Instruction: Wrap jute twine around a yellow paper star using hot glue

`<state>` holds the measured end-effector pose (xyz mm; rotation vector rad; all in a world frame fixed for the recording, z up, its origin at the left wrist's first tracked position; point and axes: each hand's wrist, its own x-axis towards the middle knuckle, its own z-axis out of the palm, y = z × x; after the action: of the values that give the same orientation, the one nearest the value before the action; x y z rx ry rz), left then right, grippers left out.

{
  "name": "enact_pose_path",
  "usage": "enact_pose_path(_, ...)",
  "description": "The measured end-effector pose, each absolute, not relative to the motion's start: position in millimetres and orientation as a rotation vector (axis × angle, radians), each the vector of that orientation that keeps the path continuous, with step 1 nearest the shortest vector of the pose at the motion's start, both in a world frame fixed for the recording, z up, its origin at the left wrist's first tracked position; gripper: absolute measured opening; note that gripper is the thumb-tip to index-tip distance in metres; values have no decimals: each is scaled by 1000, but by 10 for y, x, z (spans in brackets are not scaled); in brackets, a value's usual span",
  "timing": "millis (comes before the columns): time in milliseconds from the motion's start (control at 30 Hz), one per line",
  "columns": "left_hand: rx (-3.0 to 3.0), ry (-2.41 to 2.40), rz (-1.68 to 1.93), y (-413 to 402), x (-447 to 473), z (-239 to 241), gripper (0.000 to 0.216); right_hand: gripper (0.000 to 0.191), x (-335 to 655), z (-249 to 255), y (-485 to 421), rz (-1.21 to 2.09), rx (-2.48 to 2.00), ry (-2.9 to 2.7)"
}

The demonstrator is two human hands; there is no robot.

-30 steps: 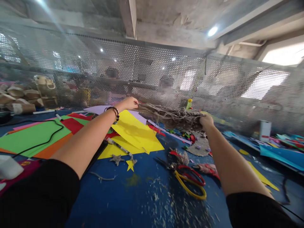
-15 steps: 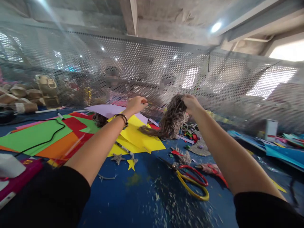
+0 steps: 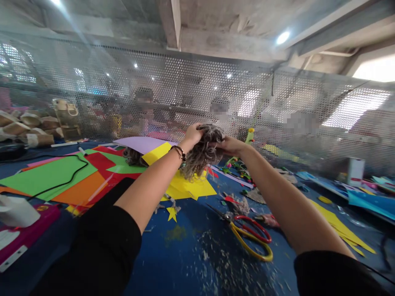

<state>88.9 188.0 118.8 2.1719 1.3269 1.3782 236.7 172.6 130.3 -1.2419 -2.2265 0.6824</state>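
Note:
Both hands hold a tangled bundle of grey-brown yarn [image 3: 202, 154] up above the table. My left hand [image 3: 195, 135] grips its upper left side, with the fingers partly hidden in the strands. My right hand [image 3: 230, 144] is closed on its right side, some fingertips sunk in the yarn. Loose ends hang down over yellow paper [image 3: 185, 187]. Below lie a small yellow star [image 3: 172, 213] and scissors [image 3: 251, 238] with one red and one yellow handle loop. A second grey-brown bundle [image 3: 133, 157] is partly covered by a lilac sheet [image 3: 142, 143].
Green paper [image 3: 55, 172], red and orange sheets spread over the left. A magenta power strip [image 3: 46, 222] with a white plug sits at the near left. A bottle [image 3: 66, 119] stands by the perforated metal screen [image 3: 185, 90]. Yellow paper strips [image 3: 342, 226] lie at right.
My left hand has moved right and taken hold of the yarn bundle. My right hand has shifted left with it, so the bundle now hangs between both hands.

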Motion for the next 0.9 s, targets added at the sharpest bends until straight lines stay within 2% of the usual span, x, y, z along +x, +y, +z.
enact_pose_path(100, 2221, 1337, 1364, 1846, 856, 1227, 29, 29, 2427, 1190, 1838, 507, -1361, -2313)
enact_pose_path(200, 2347, 1356, 1193, 1788, 680, 1218, 28, 29, 2628, 1154, 1991, 281, -1550, -2327)
enact_pose_path(367, 2566, 1426, 790, 1717, 258, 1209, 27, 30, 3089, 1072, 2094, -92, -1936, -2134)
enact_pose_path(500, 2616, 1608, 667, 1676, -49, 1197, 27, 30, 3364, 984, 2011, -250, -2141, -1947)
enact_pose_path(700, 2549, 1777, 745, 1681, -166, 1126, 26, 29, 3548, 1037, 1950, -228, -2190, -1906)
enact_pose_path(900, 2463, 1581, 836, 1795, 93, 1053, 28, 30, 3147, 1196, 2005, 129, -1793, -2409)
